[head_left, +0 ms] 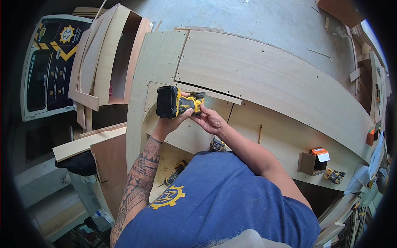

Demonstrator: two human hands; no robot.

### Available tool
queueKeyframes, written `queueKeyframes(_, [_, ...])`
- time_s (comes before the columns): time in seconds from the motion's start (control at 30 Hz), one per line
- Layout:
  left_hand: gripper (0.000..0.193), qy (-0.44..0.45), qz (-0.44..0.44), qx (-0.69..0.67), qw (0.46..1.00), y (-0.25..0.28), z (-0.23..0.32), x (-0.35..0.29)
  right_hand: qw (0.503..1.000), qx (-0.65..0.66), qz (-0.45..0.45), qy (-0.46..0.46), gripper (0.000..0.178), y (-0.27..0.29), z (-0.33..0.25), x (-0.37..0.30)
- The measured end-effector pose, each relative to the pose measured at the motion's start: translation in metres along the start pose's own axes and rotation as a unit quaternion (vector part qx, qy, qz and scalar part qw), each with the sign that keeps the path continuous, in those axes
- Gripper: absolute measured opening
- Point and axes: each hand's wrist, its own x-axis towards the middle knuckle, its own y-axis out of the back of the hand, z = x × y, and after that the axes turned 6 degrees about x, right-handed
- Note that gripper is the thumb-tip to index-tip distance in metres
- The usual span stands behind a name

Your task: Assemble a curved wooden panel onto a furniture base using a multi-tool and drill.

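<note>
A yellow and black cordless power tool [188, 105] with a large black battery [166, 102] is held up in front of me, above the pale plywood. My left hand [175, 120] wraps around its body from below, thumb on the near side, just right of the battery. The fingers of my right hand [210, 121] close on the head end, at the tool's right. What the right fingertips press there is partly hidden. A thin wooden strip [219, 96] lies beyond the tool on the plywood.
Large screwed plywood panels [248, 53] span the bench. A pencil [260, 134], an open cardboard box [309, 164] and a yellow drill [334, 176] lie to the right. Another power tool [218, 145] sits close to my body. Wooden cabinets [108, 58] stand at the left, near a van [41, 70].
</note>
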Motion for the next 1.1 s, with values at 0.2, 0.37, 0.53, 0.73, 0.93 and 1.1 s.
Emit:
queueKeyframes(0.2, [0.053, -0.008, 0.01, 0.023, 1.0, -0.003, 0.01, -0.004, 0.999, 0.039, -0.003, -0.021, 0.054, -0.005, 0.001, -0.004])
queueKeyframes(0.37, [0.05, 0.002, 0.005, 0.028, 1.0, 0.001, 0.022, -0.002, 0.999, 0.027, -0.011, -0.024, 0.052, -0.013, 0.0, -0.007])
queueKeyframes(0.53, [0.05, 0.014, 0.002, -0.013, 1.0, -0.001, 0.021, -0.003, 1.0, 0.014, -0.017, -0.015, 0.05, -0.018, -0.004, -0.017])
queueKeyframes(0.73, [0.051, 0.018, -0.01, 0.008, 1.0, -0.008, 0.026, 0.001, 1.0, 0.016, -0.016, -0.009, 0.049, -0.019, -0.008, -0.021])
queueKeyframes(0.93, [0.05, 0.027, -0.018, 0.004, 0.999, -0.014, 0.024, 0.003, 1.0, 0.023, -0.011, -0.004, 0.048, -0.01, -0.009, -0.018])
queueKeyframes(1.1, [0.05, 0.01, -0.016, 0.02, 1.0, -0.014, 0.021, 0.002, 0.999, 0.029, -0.022, -0.008, 0.047, -0.005, -0.008, -0.015])
